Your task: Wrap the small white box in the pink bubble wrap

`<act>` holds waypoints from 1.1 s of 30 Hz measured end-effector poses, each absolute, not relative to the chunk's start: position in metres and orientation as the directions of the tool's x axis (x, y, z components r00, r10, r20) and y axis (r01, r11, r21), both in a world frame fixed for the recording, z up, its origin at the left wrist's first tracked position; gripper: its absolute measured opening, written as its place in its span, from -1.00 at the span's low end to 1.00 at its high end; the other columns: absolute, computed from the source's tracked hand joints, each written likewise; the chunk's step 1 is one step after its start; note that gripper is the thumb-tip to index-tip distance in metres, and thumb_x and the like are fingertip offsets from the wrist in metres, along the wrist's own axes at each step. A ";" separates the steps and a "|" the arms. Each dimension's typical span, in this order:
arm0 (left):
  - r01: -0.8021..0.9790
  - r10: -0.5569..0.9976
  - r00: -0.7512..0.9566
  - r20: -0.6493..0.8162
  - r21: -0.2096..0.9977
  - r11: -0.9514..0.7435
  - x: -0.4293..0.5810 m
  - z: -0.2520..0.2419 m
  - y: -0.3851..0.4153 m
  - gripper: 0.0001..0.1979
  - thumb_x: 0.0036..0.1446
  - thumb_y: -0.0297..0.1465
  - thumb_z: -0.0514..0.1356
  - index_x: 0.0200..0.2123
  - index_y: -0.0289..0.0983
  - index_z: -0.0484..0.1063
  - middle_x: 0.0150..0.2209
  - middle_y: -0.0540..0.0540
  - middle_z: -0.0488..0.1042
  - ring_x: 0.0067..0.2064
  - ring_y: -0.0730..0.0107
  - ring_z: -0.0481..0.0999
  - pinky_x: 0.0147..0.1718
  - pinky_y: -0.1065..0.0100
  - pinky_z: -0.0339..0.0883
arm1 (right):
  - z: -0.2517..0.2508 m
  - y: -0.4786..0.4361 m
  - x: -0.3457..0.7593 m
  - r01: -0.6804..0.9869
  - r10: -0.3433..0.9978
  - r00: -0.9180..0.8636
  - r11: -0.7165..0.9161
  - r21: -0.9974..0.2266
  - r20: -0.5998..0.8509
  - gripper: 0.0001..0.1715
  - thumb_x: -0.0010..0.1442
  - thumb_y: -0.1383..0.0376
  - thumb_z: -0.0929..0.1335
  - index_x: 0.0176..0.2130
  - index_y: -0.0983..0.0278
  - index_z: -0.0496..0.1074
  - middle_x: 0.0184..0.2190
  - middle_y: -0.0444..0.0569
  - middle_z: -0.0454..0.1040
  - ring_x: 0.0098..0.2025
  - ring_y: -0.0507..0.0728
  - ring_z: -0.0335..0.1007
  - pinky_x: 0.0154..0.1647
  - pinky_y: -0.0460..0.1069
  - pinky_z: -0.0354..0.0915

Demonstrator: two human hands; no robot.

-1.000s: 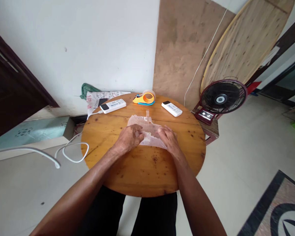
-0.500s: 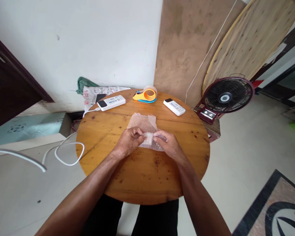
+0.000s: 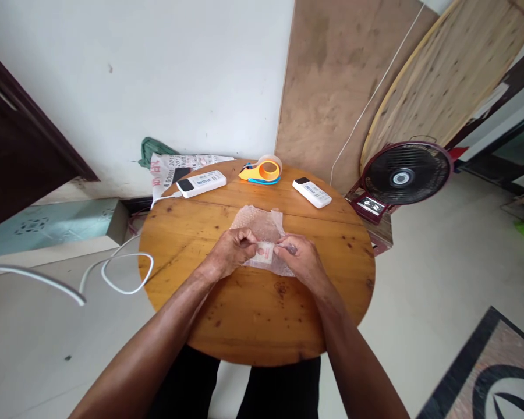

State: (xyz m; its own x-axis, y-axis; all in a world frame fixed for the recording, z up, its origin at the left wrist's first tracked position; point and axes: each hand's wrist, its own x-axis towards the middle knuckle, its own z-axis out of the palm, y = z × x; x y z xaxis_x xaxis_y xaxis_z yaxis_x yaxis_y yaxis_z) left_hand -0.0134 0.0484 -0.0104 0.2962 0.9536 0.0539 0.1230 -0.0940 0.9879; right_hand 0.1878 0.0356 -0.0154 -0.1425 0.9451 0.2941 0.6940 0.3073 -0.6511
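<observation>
A small white box (image 3: 264,252) with red print on top lies on a sheet of clear bubble wrap (image 3: 252,219) near the middle of the round wooden table. From the left, my left hand (image 3: 232,251) pinches thumb and fingers together at the box's edge, where thin wrap shows. My right hand (image 3: 302,256) is closed on a crumpled fold of the wrap at the box's right side. Some of the wrap spreads out flat behind and in front of the box. The fingers hide the box's left and right ends.
An orange and blue tape dispenser (image 3: 262,170) stands at the table's (image 3: 253,326) far edge. White power banks lie either side, one on the left (image 3: 203,183) with a white cable (image 3: 126,254), one on the right (image 3: 313,193). A fan (image 3: 402,177) stands beyond the right edge.
The box's red-printed top now shows between my hands, where bubble wrap lay over it before. Both hands stay close to the same spot. The whole view has shifted slightly.
</observation>
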 end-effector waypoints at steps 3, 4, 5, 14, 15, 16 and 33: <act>0.170 0.952 0.305 0.020 0.983 -0.075 -0.015 -0.010 0.050 -0.79 -0.11 -0.28 0.23 -0.52 -0.32 0.35 -0.56 0.04 0.35 -0.54 0.57 0.23 -0.57 0.50 0.06 | -0.018 0.037 0.188 0.755 0.917 -0.172 0.358 -0.549 0.361 -0.94 0.08 0.25 0.39 -0.40 0.19 0.47 -0.26 -0.07 0.57 -0.06 0.20 0.43 0.04 0.13 0.20; 0.185 0.953 0.304 0.013 0.980 -0.073 -0.015 -0.009 0.050 -0.80 -0.10 -0.29 0.22 -0.50 -0.32 0.36 -0.56 0.04 0.34 -0.54 0.57 0.22 -0.57 0.50 0.06 | -0.017 0.037 0.188 0.766 0.903 -0.184 0.380 -0.519 0.389 -0.95 0.08 0.26 0.39 -0.39 0.19 0.45 -0.25 -0.07 0.57 -0.03 0.21 0.41 0.07 0.14 0.17; 0.196 0.953 0.301 0.011 0.978 -0.073 -0.015 -0.009 0.050 -0.81 -0.10 -0.29 0.22 -0.50 -0.32 0.37 -0.55 0.04 0.34 -0.54 0.58 0.22 -0.57 0.50 0.06 | -0.016 0.036 0.187 0.773 0.885 -0.196 0.405 -0.489 0.422 -0.96 0.07 0.28 0.39 -0.37 0.19 0.44 -0.22 -0.07 0.57 0.00 0.21 0.39 0.08 0.14 0.14; 0.059 0.942 0.335 0.034 0.997 -0.058 -0.015 -0.015 0.053 -0.73 -0.09 -0.34 0.25 -0.28 -0.27 0.32 -0.38 0.00 0.47 -0.39 0.48 0.42 -0.44 0.48 0.24 | 0.003 0.017 0.167 0.724 0.702 -0.435 0.645 -0.245 0.563 -0.90 0.18 0.32 0.33 -0.30 0.15 0.46 -0.20 -0.17 0.56 0.10 0.17 0.27 0.24 0.16 -0.09; 0.065 0.938 0.342 0.050 0.995 -0.077 -0.015 -0.017 0.054 -0.74 -0.06 -0.34 0.24 -0.27 -0.28 0.33 -0.35 -0.01 0.48 -0.35 0.46 0.44 -0.41 0.47 0.26 | 0.003 0.016 0.165 0.717 0.701 -0.467 0.657 -0.233 0.540 -0.90 0.18 0.28 0.34 -0.27 0.15 0.47 -0.18 -0.16 0.55 0.11 0.19 0.25 0.25 0.17 -0.12; 0.075 0.934 0.351 0.063 0.993 -0.095 -0.015 -0.018 0.054 -0.75 -0.03 -0.33 0.23 -0.25 -0.28 0.34 -0.32 -0.03 0.49 -0.32 0.44 0.45 -0.38 0.46 0.28 | 0.003 0.015 0.164 0.714 0.703 -0.487 0.662 -0.226 0.519 -0.88 0.17 0.23 0.35 -0.24 0.15 0.47 -0.15 -0.16 0.55 0.12 0.20 0.24 0.26 0.18 -0.15; 0.733 0.982 0.187 -0.002 0.666 -0.138 -0.058 -0.002 0.059 -0.60 -0.03 -0.30 0.15 -0.08 -0.27 0.46 -0.38 -0.04 0.45 -0.41 0.38 0.38 -0.41 0.39 0.24 | -0.001 0.017 0.165 0.735 0.733 -0.489 0.638 -0.228 0.472 -0.84 0.18 0.18 0.36 -0.22 0.16 0.47 -0.10 -0.10 0.53 0.12 0.20 0.22 0.26 0.20 -0.18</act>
State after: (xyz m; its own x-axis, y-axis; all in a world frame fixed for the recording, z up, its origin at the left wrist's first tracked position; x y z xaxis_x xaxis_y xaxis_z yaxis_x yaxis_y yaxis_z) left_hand -0.0584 0.0592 -0.0017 0.1866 0.9824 -0.0025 0.7328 -0.1376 0.6664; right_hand 0.1654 0.0168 -0.0006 -0.4895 0.7329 0.4725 0.7353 0.6381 -0.2282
